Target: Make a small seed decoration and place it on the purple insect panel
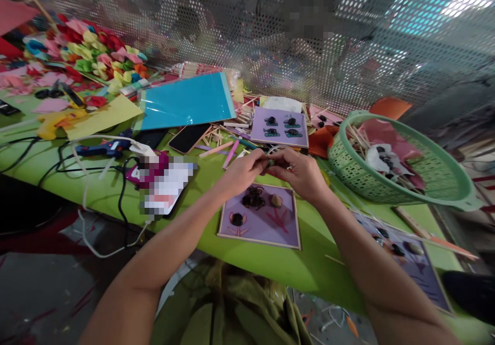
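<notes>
My left hand [244, 170] and my right hand [298, 172] meet above the far edge of a purple picture card [259, 231]. The fingertips of both are pinched together around something small and greyish, too small to name. On the card, edged with thin light strips, sit a black stone [236, 219], a dark cluster [253, 197] and a tan stone [276, 200], with red plant shapes drawn around them. Just beyond my hands lies a second purple card [280, 127] bearing several black stones on teal shapes.
A green plastic basket [398, 185] of sticks and paper stands at right, near another purple card [410, 262]. Leftward are a phone [172, 187] with a white cable, a blue glue gun [104, 148], a blue sheet [187, 102] and a colourful pile [100, 51]. Perforated metal [240, 30] rises behind.
</notes>
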Tool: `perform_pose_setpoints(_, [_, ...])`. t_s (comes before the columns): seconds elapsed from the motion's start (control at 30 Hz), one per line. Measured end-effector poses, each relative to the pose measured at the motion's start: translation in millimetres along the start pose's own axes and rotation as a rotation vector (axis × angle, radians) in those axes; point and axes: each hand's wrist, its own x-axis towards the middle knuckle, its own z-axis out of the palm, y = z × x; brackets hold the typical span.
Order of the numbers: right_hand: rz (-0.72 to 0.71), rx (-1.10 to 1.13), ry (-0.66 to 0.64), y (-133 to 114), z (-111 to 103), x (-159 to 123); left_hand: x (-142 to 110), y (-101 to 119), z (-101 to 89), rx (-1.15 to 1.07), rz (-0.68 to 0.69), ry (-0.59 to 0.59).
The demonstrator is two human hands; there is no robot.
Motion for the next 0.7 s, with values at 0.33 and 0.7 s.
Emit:
perform_pose_setpoints(0.33, [-0.031, -0.052, -0.043, 1.0, -3.5, -1.4, 2.1, -3.6, 2.0, -0.185, -0.024, -0.08])
perform_pose_setpoints(0.7, [-0.068, -0.101, -0.024, 2.5, -1.0, -1.7, 1.7, -9.1, 8.9, -0.252, -0.025, -0.049])
